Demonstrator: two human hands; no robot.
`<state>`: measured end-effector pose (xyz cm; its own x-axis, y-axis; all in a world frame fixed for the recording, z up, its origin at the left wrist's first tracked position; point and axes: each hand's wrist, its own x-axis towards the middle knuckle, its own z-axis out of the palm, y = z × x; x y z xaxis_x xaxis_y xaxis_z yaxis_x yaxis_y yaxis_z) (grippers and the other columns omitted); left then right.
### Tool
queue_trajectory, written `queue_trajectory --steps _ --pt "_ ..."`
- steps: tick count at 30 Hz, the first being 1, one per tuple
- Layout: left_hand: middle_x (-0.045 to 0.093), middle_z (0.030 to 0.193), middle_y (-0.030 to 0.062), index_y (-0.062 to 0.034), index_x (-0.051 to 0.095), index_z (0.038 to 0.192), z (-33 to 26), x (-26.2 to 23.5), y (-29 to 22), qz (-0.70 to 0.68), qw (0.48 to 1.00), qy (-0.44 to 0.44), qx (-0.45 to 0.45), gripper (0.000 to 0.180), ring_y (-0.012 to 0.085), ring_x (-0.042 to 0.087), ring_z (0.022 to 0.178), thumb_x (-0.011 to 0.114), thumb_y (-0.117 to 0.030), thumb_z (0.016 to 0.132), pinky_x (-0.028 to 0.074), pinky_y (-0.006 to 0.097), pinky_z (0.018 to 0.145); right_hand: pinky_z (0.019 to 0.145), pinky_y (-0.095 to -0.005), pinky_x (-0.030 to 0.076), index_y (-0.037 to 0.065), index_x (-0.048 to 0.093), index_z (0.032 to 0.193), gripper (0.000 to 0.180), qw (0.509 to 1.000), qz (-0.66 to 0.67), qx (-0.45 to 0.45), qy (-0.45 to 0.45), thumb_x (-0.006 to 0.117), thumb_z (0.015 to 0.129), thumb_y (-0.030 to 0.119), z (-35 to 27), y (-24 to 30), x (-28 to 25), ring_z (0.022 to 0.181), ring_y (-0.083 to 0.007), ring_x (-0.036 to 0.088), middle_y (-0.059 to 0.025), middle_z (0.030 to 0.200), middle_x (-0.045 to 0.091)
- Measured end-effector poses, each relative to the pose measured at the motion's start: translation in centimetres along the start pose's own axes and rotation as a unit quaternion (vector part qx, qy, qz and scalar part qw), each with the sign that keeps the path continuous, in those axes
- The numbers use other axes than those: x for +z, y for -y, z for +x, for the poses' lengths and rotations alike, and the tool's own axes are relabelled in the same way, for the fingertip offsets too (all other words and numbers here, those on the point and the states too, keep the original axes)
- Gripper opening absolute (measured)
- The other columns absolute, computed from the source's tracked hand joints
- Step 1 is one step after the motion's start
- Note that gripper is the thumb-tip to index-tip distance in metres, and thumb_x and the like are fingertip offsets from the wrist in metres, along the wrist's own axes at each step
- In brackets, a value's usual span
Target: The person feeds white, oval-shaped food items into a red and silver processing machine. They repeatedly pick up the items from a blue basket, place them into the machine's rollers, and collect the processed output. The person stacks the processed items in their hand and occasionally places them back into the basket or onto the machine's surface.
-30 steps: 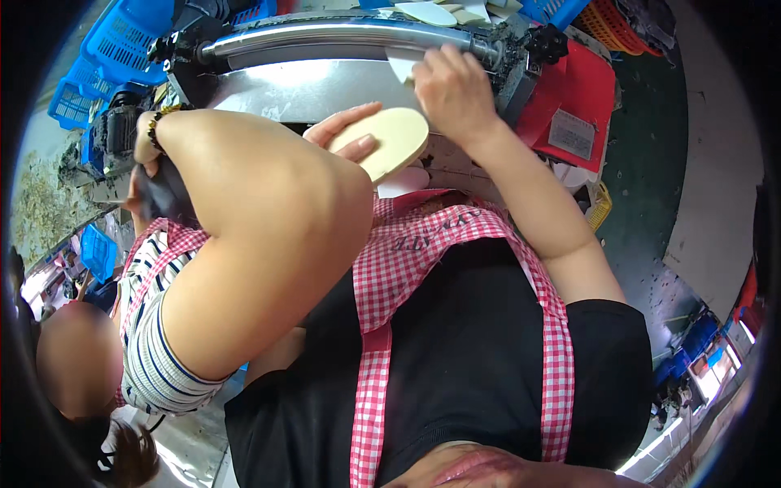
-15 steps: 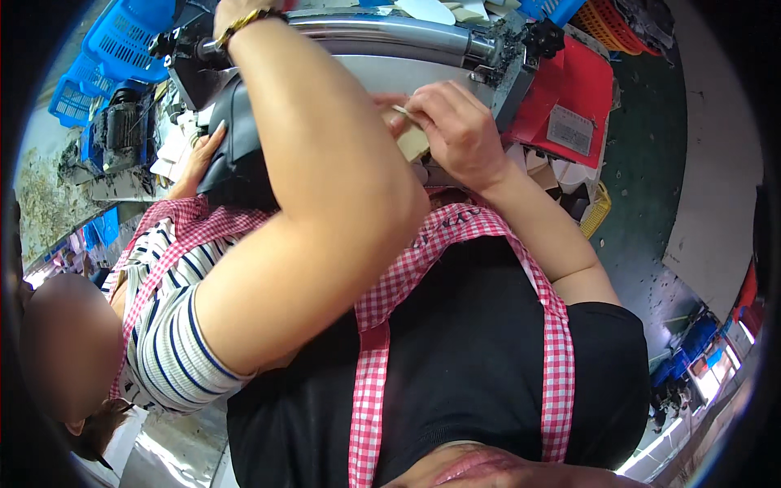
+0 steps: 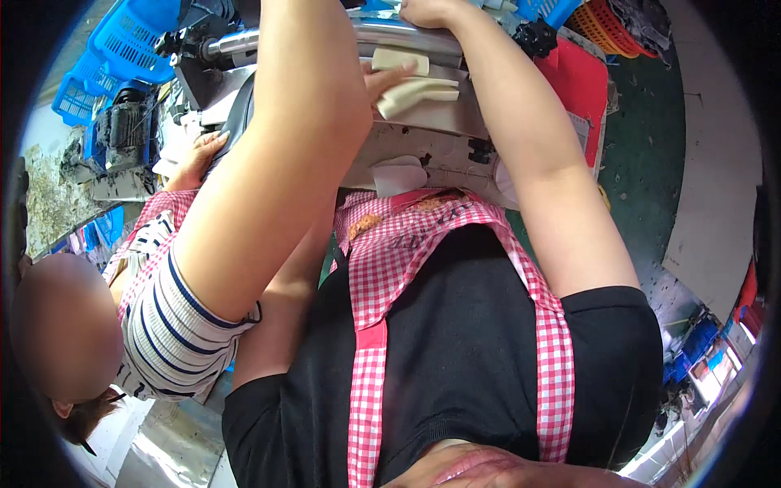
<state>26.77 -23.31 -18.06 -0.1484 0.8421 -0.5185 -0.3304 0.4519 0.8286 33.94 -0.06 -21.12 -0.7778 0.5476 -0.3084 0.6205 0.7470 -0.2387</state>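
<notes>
My left hand (image 3: pixel 389 80) shows only in part past a co-worker's forearm (image 3: pixel 313 98). Its fingers are at a small bundle of cream, foam-like pieces (image 3: pixel 419 96), slightly blurred, which it seems to hold. Another cream piece (image 3: pixel 400 62) lies flat just beyond, close to the shiny metal roller (image 3: pixel 407 37). Over the roller's far side reaches my right hand (image 3: pixel 431 11), cut by the top edge; its fingers are too hidden to read. The co-worker's other hand (image 3: pixel 202 154) rests on a dark sheet (image 3: pixel 237 118) at the left.
Pale cut pieces (image 3: pixel 399 175) lie on the machine's near ledge. A red panel (image 3: pixel 573 89) flanks the roller at right. Blue baskets (image 3: pixel 134 41) stand far left, an orange basket (image 3: pixel 606 28) far right. The co-worker's arm crosses in front of my left arm.
My right hand has left the cream pieces and reached forward over the roller. The left hand's bundle now shows, with one piece by the roller. The co-worker's arm shifted left and farther forward.
</notes>
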Motion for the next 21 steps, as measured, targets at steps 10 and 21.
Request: queue_trajectory --steps 10,21 --pt "0.069 0.121 0.0145 0.0044 0.056 0.137 -12.7 -1.8 3.7 -0.073 0.997 0.018 0.03 0.057 0.0212 0.067 0.111 0.077 -0.012 0.086 0.053 0.035 0.099 0.081 -0.0415 0.05 0.015 0.07 0.091 0.01 0.917 0.091 -0.252 -0.295 0.067 0.082 0.015 -20.0 8.3 -0.3 0.097 -0.0273 0.06 -0.0043 0.095 0.064" --pt "0.072 0.088 0.0046 0.0025 0.071 0.105 -2.2 -2.2 2.4 0.093 0.988 -0.124 -0.014 0.03 0.0093 0.066 0.071 0.068 -0.027 0.099 0.053 0.024 0.063 0.087 -0.0455 0.054 0.0 0.075 0.103 0.035 0.929 0.037 -0.156 -0.333 0.061 0.087 0.027 -10.8 6.0 -3.8 0.096 -0.0366 0.069 -0.0173 0.105 0.074"
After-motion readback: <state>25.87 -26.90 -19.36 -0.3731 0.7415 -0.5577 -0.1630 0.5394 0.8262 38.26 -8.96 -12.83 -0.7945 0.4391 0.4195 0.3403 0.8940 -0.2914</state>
